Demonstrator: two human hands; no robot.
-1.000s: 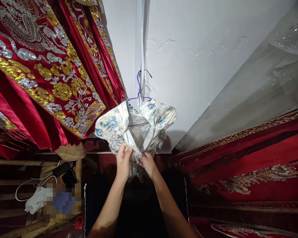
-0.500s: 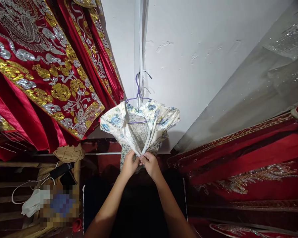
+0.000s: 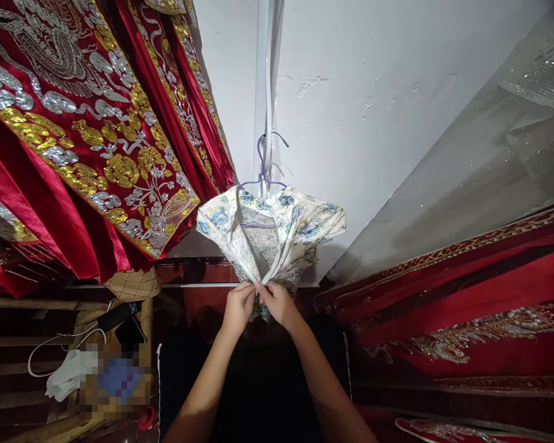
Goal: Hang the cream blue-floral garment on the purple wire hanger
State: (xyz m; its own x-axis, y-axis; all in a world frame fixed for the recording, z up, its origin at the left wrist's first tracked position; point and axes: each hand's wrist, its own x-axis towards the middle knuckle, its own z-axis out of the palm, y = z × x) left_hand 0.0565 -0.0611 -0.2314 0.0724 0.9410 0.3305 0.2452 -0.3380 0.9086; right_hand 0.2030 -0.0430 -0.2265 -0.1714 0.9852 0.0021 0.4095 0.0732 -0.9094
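A cream brocade garment with blue roses and grey-green leaves (image 3: 277,231) hangs on a thin purple wire hanger (image 3: 261,175); its inner side shows a finer grey and white lace-like pattern. The red satin robe with gold and silver embroidery (image 3: 74,135) to the left carries gold flowers, silver scrolls and a gold-edged border. The dark red embroidered cloth with a gold trim band (image 3: 466,295) on the right has a paler gold and silver motif low down. Behind them the plain white plastered wall (image 3: 373,92) is unpatterned. A tan quilted diamond-pattern pad (image 3: 133,284) sits under the robe, near a white cable (image 3: 60,341).
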